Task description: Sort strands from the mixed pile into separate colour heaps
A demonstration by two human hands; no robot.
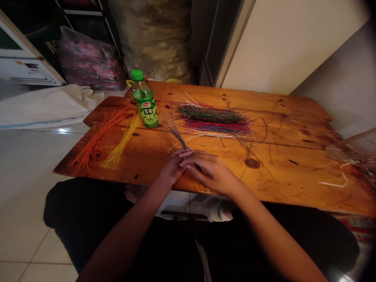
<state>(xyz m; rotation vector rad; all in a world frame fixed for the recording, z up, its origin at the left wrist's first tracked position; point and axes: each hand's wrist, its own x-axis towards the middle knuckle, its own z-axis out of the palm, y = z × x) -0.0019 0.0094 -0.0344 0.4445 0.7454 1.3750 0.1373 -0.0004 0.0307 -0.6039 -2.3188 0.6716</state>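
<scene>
Close to the table's front edge, my left hand point(173, 167) and my right hand point(210, 169) meet around a slim bundle of dark, thin wire-like strands point(176, 134). Both hands are closed on its middle, the right one partly covering the left. The bundle's far end fans out up and to the left, while its near end pokes out below my right hand. Beyond my hands lies a pile of loose strands point(216, 117) in green, red, blue and white. To the left are a yellow strand bundle point(122, 145) and an orange one point(100, 141).
A green-capped drink bottle point(145, 100) stands upright behind the yellow bundle. Stray strands lie across the right of the wooden table point(293, 137), along with a bent white piece point(337, 182). A clear container point(355, 147) is at the right edge. Bags point(91, 58) rest behind the table.
</scene>
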